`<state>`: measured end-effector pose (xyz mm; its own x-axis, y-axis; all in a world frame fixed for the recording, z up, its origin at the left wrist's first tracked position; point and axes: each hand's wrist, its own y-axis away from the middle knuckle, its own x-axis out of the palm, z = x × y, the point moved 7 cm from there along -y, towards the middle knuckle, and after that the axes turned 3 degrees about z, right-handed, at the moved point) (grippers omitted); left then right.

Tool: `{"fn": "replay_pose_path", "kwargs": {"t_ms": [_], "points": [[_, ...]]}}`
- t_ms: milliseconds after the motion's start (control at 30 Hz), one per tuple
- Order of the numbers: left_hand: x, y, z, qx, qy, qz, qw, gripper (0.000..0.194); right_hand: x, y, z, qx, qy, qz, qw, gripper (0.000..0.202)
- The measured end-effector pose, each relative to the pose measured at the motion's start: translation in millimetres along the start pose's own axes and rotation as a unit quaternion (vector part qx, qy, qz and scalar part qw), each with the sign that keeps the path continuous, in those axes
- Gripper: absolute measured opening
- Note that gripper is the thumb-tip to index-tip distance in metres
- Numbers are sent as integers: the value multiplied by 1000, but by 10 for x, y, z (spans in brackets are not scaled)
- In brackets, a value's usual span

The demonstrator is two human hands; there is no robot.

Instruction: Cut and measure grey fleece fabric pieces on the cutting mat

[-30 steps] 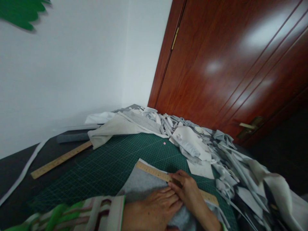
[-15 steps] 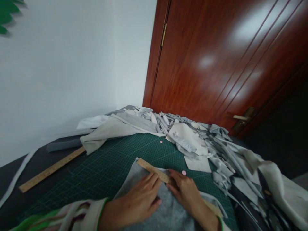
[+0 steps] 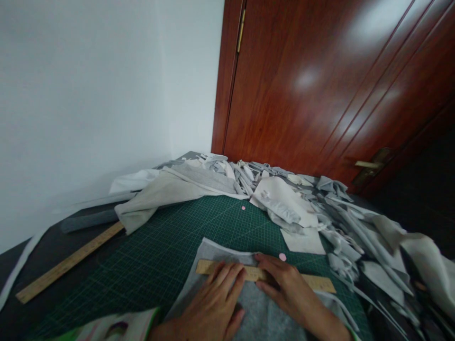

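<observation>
A wooden ruler (image 3: 253,273) lies across a grey piece of fabric (image 3: 258,308) on the green cutting mat (image 3: 142,270). My left hand (image 3: 216,293) rests flat on the fabric, its outstretched fingertips on the ruler. My right hand (image 3: 287,286) grips the ruler from the other side, with the thumb at its near edge and the index finger beyond its far edge, by the fabric's upper border. The ruler's right end sticks out past my right hand. Part of the ruler is hidden beneath both hands.
A second wooden ruler (image 3: 71,263) lies at the left, partly under light fabric (image 3: 167,192). Fabric scraps (image 3: 245,173) pile up along the back and right. A pink disc (image 3: 282,256) sits on the mat. Dark-handled scissors (image 3: 419,284) lie at the right.
The ruler has turned from a slant to nearly level across the fabric and has come closer to me. Both hands have moved with it, and the camera view has shifted slightly.
</observation>
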<state>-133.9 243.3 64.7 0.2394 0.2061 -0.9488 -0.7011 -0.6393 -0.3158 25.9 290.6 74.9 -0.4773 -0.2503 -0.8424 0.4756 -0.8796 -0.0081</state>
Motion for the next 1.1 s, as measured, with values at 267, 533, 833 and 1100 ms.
{"fn": "replay_pose_path", "kwargs": {"t_ms": [267,533,833,1100], "points": [[-65,-83,5,19,-4,7,1000,64,-9,-82,-22,2,-3,-30,1000,23],[15,-25,9,6,7,-7,1000,64,2,-67,40,-68,6,-20,997,23],[-3,-52,20,-4,24,16,1000,66,70,-55,83,-55,60,-54,995,27],[21,-77,96,-13,39,55,998,70,32,-113,24,-4,93,-107,990,25]]}}
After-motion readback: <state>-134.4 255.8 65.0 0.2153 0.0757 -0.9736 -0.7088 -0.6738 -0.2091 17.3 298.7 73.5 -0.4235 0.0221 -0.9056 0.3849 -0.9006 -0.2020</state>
